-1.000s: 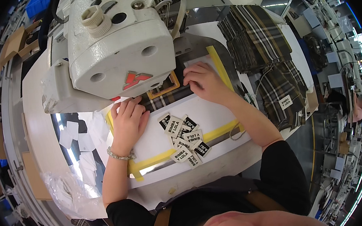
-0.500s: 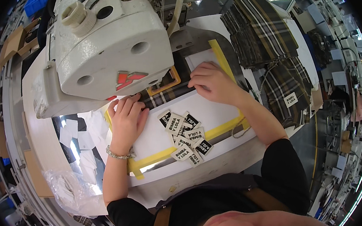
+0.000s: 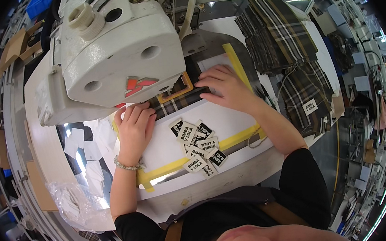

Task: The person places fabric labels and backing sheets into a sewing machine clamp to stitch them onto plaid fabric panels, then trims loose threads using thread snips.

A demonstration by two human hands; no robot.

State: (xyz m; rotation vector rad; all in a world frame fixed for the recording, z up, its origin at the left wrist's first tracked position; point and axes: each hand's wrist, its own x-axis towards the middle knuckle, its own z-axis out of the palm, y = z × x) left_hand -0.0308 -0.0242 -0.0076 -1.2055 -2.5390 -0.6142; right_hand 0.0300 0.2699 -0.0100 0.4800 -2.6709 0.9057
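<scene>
Dark plaid fabric point(image 3: 172, 107) lies on the white work surface, partly hidden under the sewing machine head point(image 3: 121, 58). An orange rectangular frame point(image 3: 187, 91) sits on top of it beneath the machine. At the fabric's left end my left hand point(image 3: 133, 124) rests with its fingers laid out flat, tips by the machine's lower edge. My right hand point(image 3: 227, 89) is at the right end, fingers stretched and thumb apart, tips touching down beside the frame. Neither hand grips anything visible. Between my forearms is a loose pile of small black and white fabric labels point(image 3: 196, 164).
Folded plaid pieces point(image 3: 281, 30) are stacked at the far right, with more plaid cloth point(image 3: 304, 94) nearer me. Yellow tape point(image 3: 169, 165) borders the white surface. White paper pieces point(image 3: 92, 150) and a clear plastic bag point(image 3: 73, 200) lie at left.
My right hand has shifted slightly left toward the orange frame, its thumb now further from the fingers. The left hand stays nearly in place.
</scene>
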